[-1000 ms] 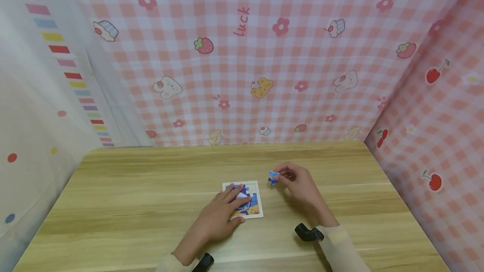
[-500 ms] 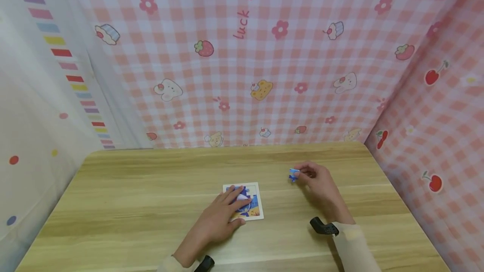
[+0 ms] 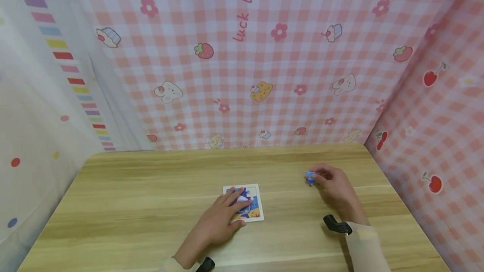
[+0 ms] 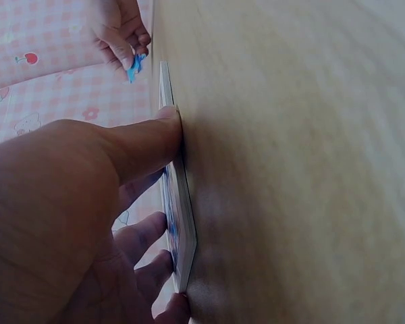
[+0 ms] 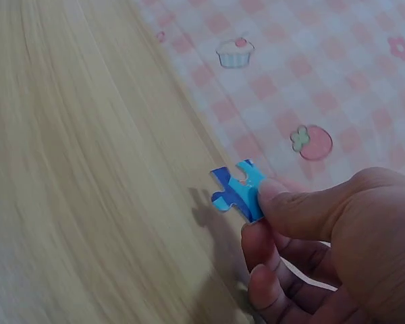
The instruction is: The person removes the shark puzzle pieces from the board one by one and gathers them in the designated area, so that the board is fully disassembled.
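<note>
A small square jigsaw puzzle (image 3: 255, 217) in a white frame lies on the table, its picture blue, white and yellow. My left hand (image 3: 221, 217) rests on it with fingers spread, covering its left part; in the left wrist view the thumb (image 4: 148, 142) presses near the board's edge. Off to the right, my right hand (image 3: 336, 186) pinches a blue jigsaw piece (image 5: 239, 192) between thumb and fingers. That piece is held above the table, apart from the board. Its light and dark blue face shows in the right wrist view.
The wooden table (image 3: 132, 213) reaches back to a pink checked cloth (image 3: 234, 66). More cloth hangs at the left and right sides. A black wrist-worn device (image 3: 336, 224) sits by the right sleeve, another (image 3: 206, 265) by the left.
My right hand has moved to the right with the jigsaw piece, away from the board. The left hand stays in place on the puzzle. The head view has tilted slightly.
</note>
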Demonstrator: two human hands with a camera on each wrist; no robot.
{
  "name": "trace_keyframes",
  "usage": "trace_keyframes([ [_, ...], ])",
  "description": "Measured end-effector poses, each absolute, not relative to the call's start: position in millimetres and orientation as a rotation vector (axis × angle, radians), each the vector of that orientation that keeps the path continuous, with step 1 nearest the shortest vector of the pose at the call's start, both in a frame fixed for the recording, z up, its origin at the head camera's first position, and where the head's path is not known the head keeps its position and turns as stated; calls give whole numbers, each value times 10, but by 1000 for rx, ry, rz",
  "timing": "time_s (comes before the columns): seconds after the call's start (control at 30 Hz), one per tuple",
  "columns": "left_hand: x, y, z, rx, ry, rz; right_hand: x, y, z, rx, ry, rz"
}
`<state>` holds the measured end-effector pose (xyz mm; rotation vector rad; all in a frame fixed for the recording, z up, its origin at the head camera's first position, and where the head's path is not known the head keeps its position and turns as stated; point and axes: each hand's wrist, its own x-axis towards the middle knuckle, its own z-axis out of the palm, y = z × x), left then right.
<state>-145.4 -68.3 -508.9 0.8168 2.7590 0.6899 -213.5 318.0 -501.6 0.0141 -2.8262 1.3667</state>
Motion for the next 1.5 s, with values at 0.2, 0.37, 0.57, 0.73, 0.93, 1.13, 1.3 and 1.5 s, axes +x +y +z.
trace_keyframes([
  [0.2,-1445,-680,-5081,817,2752,701,-2136,3258,-5040,-44,-2829,1385],
  [0.37,-1425,-685,-5087,822,2755,718,-2145,3272,-5063,9,-2856,1227],
  [0.57,-1418,-677,-5091,832,2749,743,-2146,3281,-5084,47,-2892,1023],
  [0.73,-1427,-669,-5088,821,2737,737,-2135,3283,-5081,71,-2896,969],
  [0.93,-1434,-655,-5094,831,2744,741,-2129,3292,-5063,67,-2910,976],
  [1.13,-1437,-647,-5084,823,2750,731,-2125,3272,-5039,82,-2898,986],
  [1.3,-1446,-656,-5082,806,2765,741,-2123,3189,-4986,123,-2846,973],
  [1.5,-1450,-692,-5050,804,2776,775,-2133,3039,-4918,173,-2810,1001],
])
